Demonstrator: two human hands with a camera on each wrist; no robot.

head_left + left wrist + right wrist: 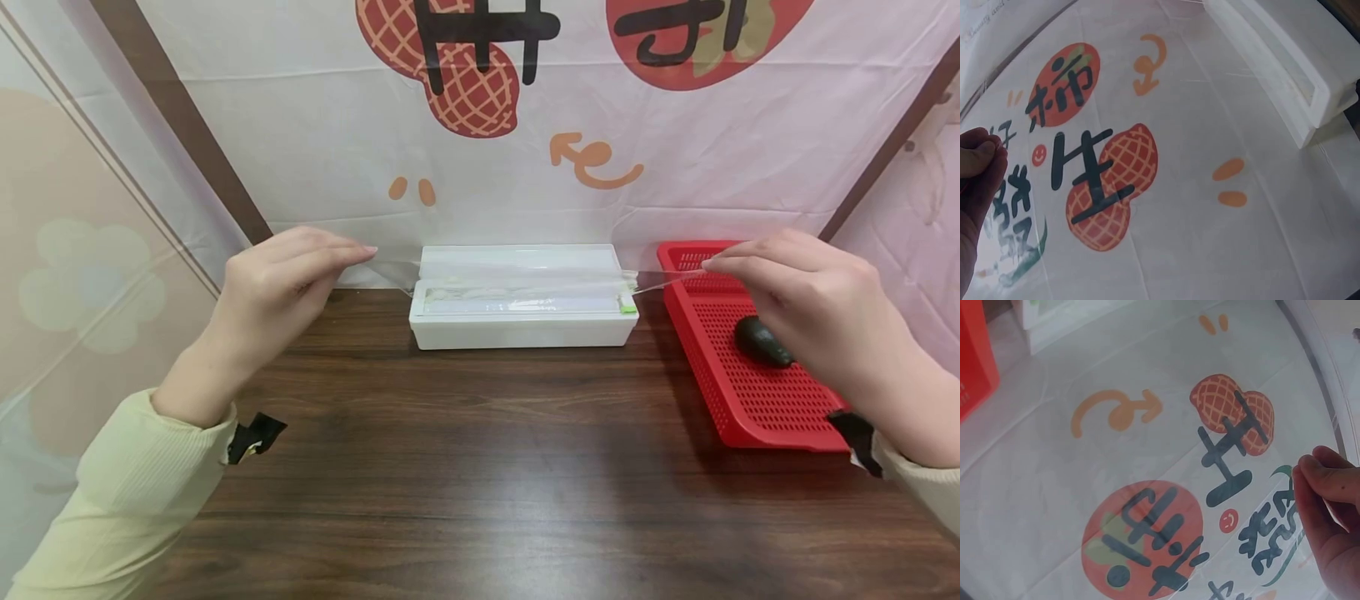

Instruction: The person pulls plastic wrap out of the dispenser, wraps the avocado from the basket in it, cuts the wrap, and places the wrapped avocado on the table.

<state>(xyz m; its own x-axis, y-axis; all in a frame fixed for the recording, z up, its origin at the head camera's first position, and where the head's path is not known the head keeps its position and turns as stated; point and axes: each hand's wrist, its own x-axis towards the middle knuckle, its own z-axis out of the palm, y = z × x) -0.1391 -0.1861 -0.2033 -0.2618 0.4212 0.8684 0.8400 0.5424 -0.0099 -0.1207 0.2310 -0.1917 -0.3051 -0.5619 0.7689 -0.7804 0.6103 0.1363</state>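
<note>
A white cling film dispenser (525, 333) sits at the back of the table with its lid (517, 254) raised. From it, a thin clear sheet of cling film (667, 278) spreads out toward both hands above the box. My left hand (281, 279) pinches one corner of the film between thumb and fingertips, left of the dispenser. On the other side, my right hand (817, 292) pinches the opposite corner, over the red basket. Each wrist view shows its thumb pressed to the fingers, the left hand (975, 181) and the right hand (1335, 512) alike.
A red plastic basket (780, 440) stands at the right, partly hidden by my right forearm. In it lies a dark green avocado (761, 342). Behind the dark wooden table (450, 467) hangs a printed white cloth (300, 133). A green cutter slide (628, 308) shows at the dispenser's right end.
</note>
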